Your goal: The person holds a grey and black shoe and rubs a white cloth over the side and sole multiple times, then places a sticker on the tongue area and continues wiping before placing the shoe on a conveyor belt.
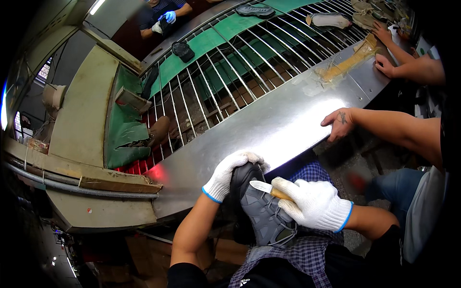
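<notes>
A grey and black lace-up shoe [261, 211] rests against my lap, its toe pointing away from me. My left hand [233, 173], in a white knit glove with a blue cuff, wraps round the toe end. In my right hand [317, 204], gloved the same way, is a short knife [261, 186] with a pale blade and a wooden handle. The blade lies over the shoe's toe area; whether it touches the upper I cannot tell. My fingers hide part of the handle and of the shoe's right side.
Ahead runs a metal ledge [225, 139] beside a conveyor of metal rods [235, 72]. A dark shoe part [182, 51] and a sole [254, 11] lie on its green sheet. Co-workers' bare hands [338, 122] rest at the ledge on my right; another person with a blue glove [168, 18] works across.
</notes>
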Tool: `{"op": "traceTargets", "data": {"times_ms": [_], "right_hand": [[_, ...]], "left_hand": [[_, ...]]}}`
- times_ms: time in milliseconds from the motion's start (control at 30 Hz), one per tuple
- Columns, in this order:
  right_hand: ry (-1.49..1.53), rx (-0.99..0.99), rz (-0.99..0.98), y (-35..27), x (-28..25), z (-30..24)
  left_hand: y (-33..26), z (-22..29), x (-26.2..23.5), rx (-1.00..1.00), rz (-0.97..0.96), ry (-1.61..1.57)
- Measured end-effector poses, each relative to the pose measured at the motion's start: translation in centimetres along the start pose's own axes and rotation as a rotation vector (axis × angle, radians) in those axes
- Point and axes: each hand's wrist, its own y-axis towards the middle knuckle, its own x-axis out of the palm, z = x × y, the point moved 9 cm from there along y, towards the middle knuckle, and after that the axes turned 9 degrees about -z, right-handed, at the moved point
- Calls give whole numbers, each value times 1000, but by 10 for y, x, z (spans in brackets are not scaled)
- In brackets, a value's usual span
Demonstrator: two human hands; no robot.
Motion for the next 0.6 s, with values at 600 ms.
{"op": "traceTargets", "data": {"times_ms": [600], "right_hand": [[343,-42,25,35,30,-7]], "left_hand": [[0,2,4,-87,44,-21]]}}
